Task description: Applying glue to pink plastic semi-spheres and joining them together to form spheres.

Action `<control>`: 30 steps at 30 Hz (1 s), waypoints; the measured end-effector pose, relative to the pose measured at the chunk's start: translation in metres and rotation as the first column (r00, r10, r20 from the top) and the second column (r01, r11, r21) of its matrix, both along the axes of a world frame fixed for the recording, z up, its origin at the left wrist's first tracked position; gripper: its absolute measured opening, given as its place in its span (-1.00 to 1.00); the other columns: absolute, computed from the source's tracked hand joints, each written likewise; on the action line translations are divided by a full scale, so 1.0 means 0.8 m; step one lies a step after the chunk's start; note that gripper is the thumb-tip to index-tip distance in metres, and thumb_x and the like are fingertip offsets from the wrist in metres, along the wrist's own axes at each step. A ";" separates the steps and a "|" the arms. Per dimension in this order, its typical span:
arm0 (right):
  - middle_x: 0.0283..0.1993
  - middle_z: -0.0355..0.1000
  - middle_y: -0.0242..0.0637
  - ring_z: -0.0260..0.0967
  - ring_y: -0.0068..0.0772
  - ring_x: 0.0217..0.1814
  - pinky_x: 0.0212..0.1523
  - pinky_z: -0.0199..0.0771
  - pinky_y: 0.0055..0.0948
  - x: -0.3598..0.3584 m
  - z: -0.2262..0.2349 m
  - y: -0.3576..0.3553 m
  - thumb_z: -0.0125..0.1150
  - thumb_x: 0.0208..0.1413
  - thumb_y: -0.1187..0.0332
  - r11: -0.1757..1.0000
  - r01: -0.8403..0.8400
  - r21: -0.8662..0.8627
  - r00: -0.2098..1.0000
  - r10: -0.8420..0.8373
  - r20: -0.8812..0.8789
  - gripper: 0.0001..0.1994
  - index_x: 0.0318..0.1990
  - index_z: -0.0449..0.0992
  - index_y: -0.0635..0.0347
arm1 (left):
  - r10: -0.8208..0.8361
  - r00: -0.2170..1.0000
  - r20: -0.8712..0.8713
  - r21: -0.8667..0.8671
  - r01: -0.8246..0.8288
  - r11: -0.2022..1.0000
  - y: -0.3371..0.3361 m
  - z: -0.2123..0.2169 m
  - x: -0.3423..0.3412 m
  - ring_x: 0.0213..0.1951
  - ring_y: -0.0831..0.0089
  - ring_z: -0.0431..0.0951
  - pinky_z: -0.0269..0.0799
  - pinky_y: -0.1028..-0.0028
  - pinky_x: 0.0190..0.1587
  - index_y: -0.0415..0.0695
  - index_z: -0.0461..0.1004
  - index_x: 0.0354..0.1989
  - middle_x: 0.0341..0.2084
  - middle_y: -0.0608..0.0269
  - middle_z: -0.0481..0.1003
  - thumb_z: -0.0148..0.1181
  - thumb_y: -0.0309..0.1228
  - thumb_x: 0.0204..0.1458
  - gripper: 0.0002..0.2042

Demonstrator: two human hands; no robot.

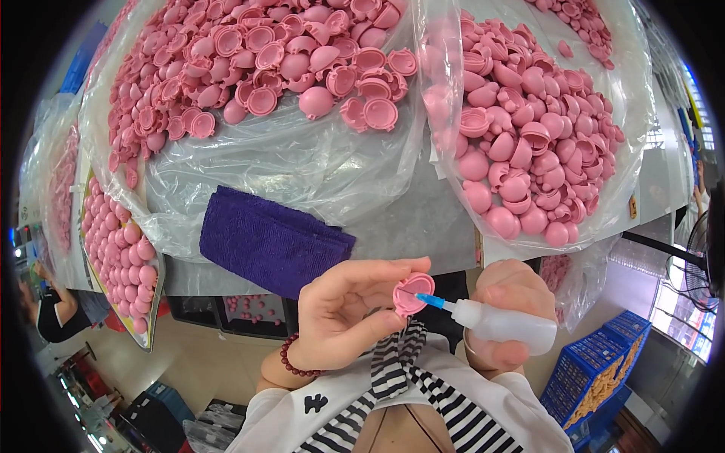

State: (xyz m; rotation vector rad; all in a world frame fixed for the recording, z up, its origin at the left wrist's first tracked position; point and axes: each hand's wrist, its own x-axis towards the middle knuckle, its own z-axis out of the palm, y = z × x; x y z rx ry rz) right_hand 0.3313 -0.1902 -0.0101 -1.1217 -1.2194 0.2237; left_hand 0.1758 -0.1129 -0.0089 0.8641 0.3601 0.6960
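My left hand (343, 313) is closed on a pink half shell (405, 302), a small hollow plastic cup, holding its open side up between thumb and fingers. In my right hand (513, 298) is a white squeeze bottle (510, 326) with a blue nozzle tip (430, 300). The tip reaches the inside of the half shell; whether it touches the wall I cannot tell. A folded purple cloth (264, 238) lies on the table just beyond my left hand.
Pink half shells (302, 64) lie heaped on clear plastic sheeting (279, 166) at the back. Another pile (529, 143) sits in a clear bag on the right. Pink balls (124, 253) fill a tray at the left. Blue crates (596, 370) stand at lower right.
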 end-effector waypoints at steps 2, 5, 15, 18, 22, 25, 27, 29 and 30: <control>-0.62 0.22 -0.31 0.08 -0.50 -0.70 -0.72 -0.08 -0.54 0.001 0.000 -0.002 -0.17 0.04 -0.18 1.000 0.000 0.008 1.000 0.000 -0.023 -0.38 -0.33 0.41 0.35 | -0.001 1.000 -0.006 0.006 0.001 1.000 0.000 0.000 0.000 -0.11 0.27 0.44 0.35 0.40 -0.04 -0.37 0.22 -0.09 -0.09 -0.34 0.29 0.14 -0.66 -0.15 -0.61; -0.63 0.22 -0.32 0.08 -0.50 -0.70 -0.71 -0.07 -0.54 0.002 0.003 -0.004 -0.17 0.04 -0.19 1.000 0.016 0.015 0.999 -0.015 -0.048 -0.38 -0.32 0.41 0.34 | -0.005 1.000 -0.007 0.017 0.005 1.000 0.000 0.001 0.001 -0.10 0.26 0.44 0.35 0.39 -0.04 -0.37 0.21 -0.09 -0.09 -0.34 0.29 0.14 -0.67 -0.15 -0.60; -0.64 0.22 -0.32 0.10 -0.50 -0.68 -0.69 0.00 -0.55 0.000 0.002 -0.006 -0.21 0.03 -0.22 0.998 0.017 -0.061 1.000 -0.017 -0.006 -0.36 -0.31 0.42 0.30 | 0.109 0.991 -0.083 0.269 -0.083 0.960 0.000 -0.003 -0.003 -0.08 0.24 0.43 0.35 0.42 -0.03 -0.43 0.35 -0.15 -0.09 -0.23 0.33 0.12 -0.78 -0.21 -0.64; -0.61 0.22 -0.32 0.09 -0.49 -0.67 -0.69 -0.01 -0.56 0.003 0.001 -0.006 -0.18 0.03 -0.20 0.998 -0.017 -0.064 1.000 0.017 -0.004 -0.39 -0.28 0.40 0.30 | 0.172 0.971 -0.164 0.378 -0.099 0.920 -0.003 -0.002 -0.005 -0.09 0.22 0.44 0.35 0.42 -0.05 -0.42 0.37 -0.16 -0.10 -0.21 0.34 0.13 -0.78 -0.24 -0.64; -0.47 0.23 -0.24 0.14 -0.42 -0.51 -0.62 0.06 -0.53 0.016 -0.005 -0.018 -0.09 0.03 -0.13 0.985 0.038 0.169 0.990 -0.014 -0.142 -0.45 -0.20 0.35 0.28 | 0.133 0.991 0.009 0.274 -0.130 0.953 -0.002 -0.009 0.003 -0.04 0.18 0.39 0.29 0.34 0.00 -0.40 0.33 -0.15 -0.11 -0.24 0.34 0.10 -0.79 -0.22 -0.64; -0.24 0.29 0.00 0.29 -0.16 -0.22 -0.16 0.33 -0.39 0.077 -0.009 -0.048 -0.08 0.08 0.15 0.859 0.469 0.208 0.883 -0.453 -0.121 -0.55 -0.05 0.18 0.39 | 0.041 0.965 0.259 -0.012 -0.039 0.999 -0.002 -0.017 0.000 -0.04 0.12 0.37 0.28 0.25 -0.01 -0.28 0.24 -0.14 -0.14 -0.26 0.34 0.05 -0.72 -0.12 -0.68; -0.17 0.32 0.03 0.31 -0.28 -0.14 -0.12 0.31 -0.44 0.122 0.007 -0.051 -0.03 0.06 0.40 0.582 0.813 -0.003 0.576 -0.806 -0.139 -0.64 -0.04 0.15 0.45 | 0.018 0.940 0.341 -0.134 0.030 0.991 -0.003 -0.020 -0.003 -0.17 0.13 0.42 0.38 0.23 -0.13 -0.16 0.24 -0.19 -0.18 -0.19 0.38 0.07 -0.63 -0.09 -0.73; -0.17 0.36 -0.03 0.32 -0.39 -0.14 -0.13 0.31 -0.50 0.193 0.001 -0.085 0.04 0.01 0.53 0.523 0.834 -0.179 0.527 -0.850 -0.026 -0.63 -0.02 0.15 0.45 | -0.036 0.873 0.486 -0.230 0.167 0.959 -0.001 -0.021 0.002 -0.23 0.15 0.43 0.44 0.24 -0.25 -0.13 0.24 -0.21 -0.19 -0.13 0.39 0.06 -0.62 -0.08 -0.75; -0.18 0.38 -0.07 0.32 -0.43 -0.15 -0.13 0.31 -0.53 0.223 -0.006 -0.100 0.08 -0.03 0.58 0.514 0.815 -0.266 0.537 -0.844 0.014 -0.60 -0.01 0.15 0.45 | -0.075 0.847 0.527 -0.248 0.237 0.939 0.000 -0.027 0.004 -0.27 0.17 0.44 0.46 0.26 -0.34 -0.12 0.24 -0.19 -0.18 -0.09 0.40 0.05 -0.61 -0.07 -0.74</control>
